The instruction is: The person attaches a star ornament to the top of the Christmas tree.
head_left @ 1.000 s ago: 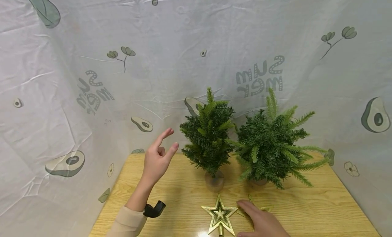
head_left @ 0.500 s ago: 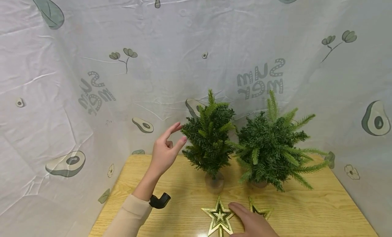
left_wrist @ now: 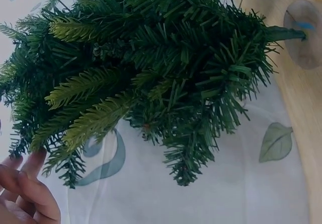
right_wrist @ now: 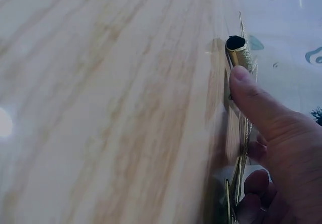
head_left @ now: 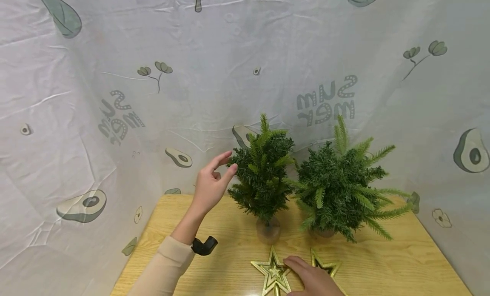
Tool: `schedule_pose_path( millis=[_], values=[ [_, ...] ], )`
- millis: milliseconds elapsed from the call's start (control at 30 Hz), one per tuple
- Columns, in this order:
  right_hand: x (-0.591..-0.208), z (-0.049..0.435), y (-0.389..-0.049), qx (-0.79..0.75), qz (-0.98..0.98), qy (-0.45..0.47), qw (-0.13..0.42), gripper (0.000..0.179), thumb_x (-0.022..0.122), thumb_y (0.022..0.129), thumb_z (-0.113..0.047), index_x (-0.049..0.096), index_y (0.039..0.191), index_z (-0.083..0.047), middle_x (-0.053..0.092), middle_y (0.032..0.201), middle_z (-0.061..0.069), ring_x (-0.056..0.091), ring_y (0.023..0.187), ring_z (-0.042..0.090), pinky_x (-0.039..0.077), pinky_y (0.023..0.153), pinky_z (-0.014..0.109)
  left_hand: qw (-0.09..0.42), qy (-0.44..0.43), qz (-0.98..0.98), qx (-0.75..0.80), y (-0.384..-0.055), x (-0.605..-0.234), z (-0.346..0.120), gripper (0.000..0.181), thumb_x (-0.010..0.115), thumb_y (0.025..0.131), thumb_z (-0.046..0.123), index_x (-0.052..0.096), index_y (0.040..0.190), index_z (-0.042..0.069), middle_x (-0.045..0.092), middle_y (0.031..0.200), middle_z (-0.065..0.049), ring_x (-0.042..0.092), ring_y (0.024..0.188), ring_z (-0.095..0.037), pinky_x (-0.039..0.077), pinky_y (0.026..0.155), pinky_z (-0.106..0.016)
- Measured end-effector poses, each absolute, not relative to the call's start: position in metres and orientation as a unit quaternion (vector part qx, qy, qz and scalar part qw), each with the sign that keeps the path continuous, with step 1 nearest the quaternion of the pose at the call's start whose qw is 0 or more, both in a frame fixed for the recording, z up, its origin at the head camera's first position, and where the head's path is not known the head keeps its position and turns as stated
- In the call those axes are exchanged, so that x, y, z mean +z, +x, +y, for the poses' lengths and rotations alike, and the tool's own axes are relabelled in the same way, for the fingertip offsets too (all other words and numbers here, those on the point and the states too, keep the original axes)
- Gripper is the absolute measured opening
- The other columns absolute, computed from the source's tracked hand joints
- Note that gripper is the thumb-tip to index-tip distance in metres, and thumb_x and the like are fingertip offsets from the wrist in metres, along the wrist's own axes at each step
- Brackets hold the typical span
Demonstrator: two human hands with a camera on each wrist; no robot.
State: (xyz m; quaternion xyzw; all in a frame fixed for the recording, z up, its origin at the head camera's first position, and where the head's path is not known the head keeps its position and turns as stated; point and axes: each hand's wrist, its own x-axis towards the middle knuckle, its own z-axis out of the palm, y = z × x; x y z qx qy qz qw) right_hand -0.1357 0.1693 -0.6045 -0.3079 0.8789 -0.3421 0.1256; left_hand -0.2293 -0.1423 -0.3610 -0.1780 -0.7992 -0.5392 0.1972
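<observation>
Two gold glittery star tree toppers lie flat on the wooden table in the head view. My right hand is at the left star, its index finger at the star's right point. In the right wrist view, the thumb pinches by the star's hollow tube, other fingers curled behind. The second star is partly hidden under that hand. My left hand hovers beside the narrower artificial pine tree, thumb and index finger apart, fingertips right at its outer branches.
A bushier artificial pine stands right of the narrow one, its long branches reaching outward. The narrow tree rests on a round base. A pale curtain with avocado prints hangs behind and beside the table.
My left hand has moved right and slightly up to the narrow tree's branches. My right hand has shifted left from beside the second star onto the left star, uncovering more of the second one.
</observation>
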Motion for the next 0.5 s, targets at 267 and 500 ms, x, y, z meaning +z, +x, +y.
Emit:
schedule_pose_path(
  millis=[267, 500],
  values=[
    [-0.603, 0.165, -0.141, -0.319, 0.887, -0.313, 0.114, 0.085, 0.08, 0.084, -0.061, 0.059, 0.144, -0.005, 0.057, 0.134, 0.011, 0.066, 0.091, 0.009, 0.052, 0.061, 0.032, 0.218, -0.181, -0.796, -0.535, -0.248, -0.375, -0.144, 0.04, 0.071, 0.102, 0.033, 0.067, 0.14, 0.02, 0.071, 0.125, -0.007, 0.027, 0.038, -0.004, 0.029, 0.04, -0.026],
    [-0.599, 0.164, -0.141, -0.346, 0.876, -0.307, 0.134, 0.078, 0.083, 0.082, -0.059, 0.065, 0.137, -0.006, 0.056, 0.12, -0.001, 0.056, 0.079, -0.002, 0.049, 0.059, 0.03, 0.237, -0.187, -0.781, -0.546, -0.252, -0.376, -0.142, 0.036, 0.07, 0.101, 0.04, 0.073, 0.131, 0.019, 0.074, 0.114, 0.0, 0.029, 0.038, -0.011, 0.029, 0.039, -0.027]
  ],
)
